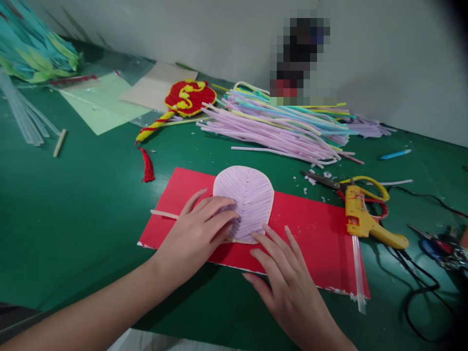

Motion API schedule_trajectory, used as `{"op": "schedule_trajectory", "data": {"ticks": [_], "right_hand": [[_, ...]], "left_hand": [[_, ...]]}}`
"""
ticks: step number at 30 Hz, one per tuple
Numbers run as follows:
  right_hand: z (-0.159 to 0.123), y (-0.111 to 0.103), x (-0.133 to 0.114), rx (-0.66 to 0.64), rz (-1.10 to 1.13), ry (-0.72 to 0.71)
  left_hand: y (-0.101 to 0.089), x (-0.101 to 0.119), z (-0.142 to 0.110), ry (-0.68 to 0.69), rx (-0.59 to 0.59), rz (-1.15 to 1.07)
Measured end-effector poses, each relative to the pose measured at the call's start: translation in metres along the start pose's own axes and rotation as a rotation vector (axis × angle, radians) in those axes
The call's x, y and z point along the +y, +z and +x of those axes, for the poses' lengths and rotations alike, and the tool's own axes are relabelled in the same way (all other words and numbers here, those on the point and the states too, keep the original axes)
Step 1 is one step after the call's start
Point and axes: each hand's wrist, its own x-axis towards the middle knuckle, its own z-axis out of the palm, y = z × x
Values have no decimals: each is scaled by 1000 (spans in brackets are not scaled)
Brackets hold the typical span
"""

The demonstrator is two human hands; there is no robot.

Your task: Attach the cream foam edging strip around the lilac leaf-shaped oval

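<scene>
Glue gun (355, 208), scissors (333, 184) R of lilac disc (252, 187); pipe cleaners (266, 130) bhd.

Panel (252, 195) on card (307, 229), fan (199, 102) behind

Green tabletop (91, 204) (faint sheen left of centre) meeting grey wall (219, 34); light dim, shadows soft.

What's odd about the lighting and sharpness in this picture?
Head view: a dark shadow lies below the left forearm on the green table; head view: coarse pixel blocks hide something before the wall; head view: the top right corner fades to black.
</scene>
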Motion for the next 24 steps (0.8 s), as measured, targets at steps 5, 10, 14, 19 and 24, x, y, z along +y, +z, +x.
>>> {"op": "schedule_trajectory", "data": {"ticks": [5, 10, 14, 19, 24], "right_hand": [[-2, 0, 1, 0, 15, 27], [-4, -1, 5, -17, -108, 88], [-3, 0, 7, -59, -135, 104], [-2, 4, 6, -50, -123, 122], [-3, 7, 7, -38, -114, 133]], "left_hand": [[0, 0, 0, 10, -19, 16], [0, 0, 0, 1, -13, 3], [0, 0, 0, 12, -21, -1], [0, -1, -1, 8, -26, -6], [0, 0, -1, -1, -19, -9]]}}
